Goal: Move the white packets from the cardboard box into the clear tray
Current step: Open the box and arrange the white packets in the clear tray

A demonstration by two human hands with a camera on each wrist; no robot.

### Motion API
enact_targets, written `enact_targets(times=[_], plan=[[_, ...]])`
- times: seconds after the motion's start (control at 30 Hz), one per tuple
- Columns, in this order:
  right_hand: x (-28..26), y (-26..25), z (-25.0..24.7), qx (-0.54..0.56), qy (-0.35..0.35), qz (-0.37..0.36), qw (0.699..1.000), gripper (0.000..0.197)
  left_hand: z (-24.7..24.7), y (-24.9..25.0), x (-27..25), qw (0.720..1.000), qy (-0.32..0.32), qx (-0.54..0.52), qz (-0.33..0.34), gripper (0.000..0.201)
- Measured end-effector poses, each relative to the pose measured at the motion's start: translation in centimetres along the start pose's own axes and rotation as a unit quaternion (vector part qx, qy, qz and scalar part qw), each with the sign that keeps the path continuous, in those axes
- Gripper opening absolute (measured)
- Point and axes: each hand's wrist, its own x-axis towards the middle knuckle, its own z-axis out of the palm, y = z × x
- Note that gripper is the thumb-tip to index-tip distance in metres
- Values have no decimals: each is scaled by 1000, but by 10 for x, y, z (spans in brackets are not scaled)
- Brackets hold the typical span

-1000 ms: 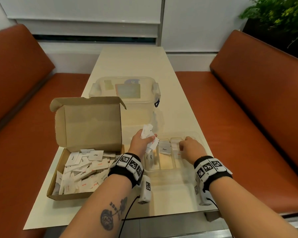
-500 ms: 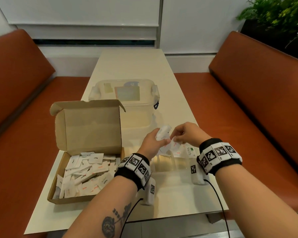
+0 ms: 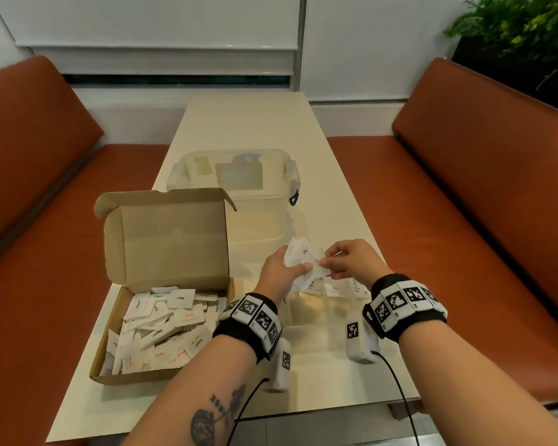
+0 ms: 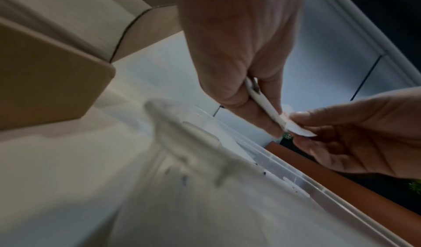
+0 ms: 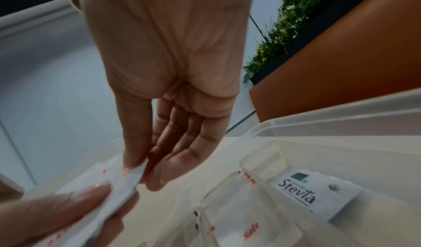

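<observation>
Pinching white packets (image 3: 298, 257) with left hand (image 3: 279, 275) and right hand (image 3: 356, 260), cardboard box (image 3: 161, 329) holding many, clear tray (image 5: 318, 126) apparently few.

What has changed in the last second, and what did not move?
The right hand rose from the clear tray and came to the left hand, where it now pinches one packet from the bunch of packets that the left hand grips. The left hand lifted a little. The cardboard box and lidded container stayed in place.
</observation>
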Motion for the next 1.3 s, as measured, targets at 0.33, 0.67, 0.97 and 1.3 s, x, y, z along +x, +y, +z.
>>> enact_targets(times=[0.33,0.67,0.97,1.3], plan=[[14,6,-7,-374,4,-5,927,9,-15,-11,6,999,24,-29,-28,30],[24,6,11,-473,-57,23,879,18,-16,-13,8,999,19,-34,-34,29],[21,4,12,-493,-71,8,867,21,-16,-15,8,998,15,-39,-38,30],[9,-24,30,-166,-38,-32,985,18,-13,-13,3,999,-1,-32,-25,41]])
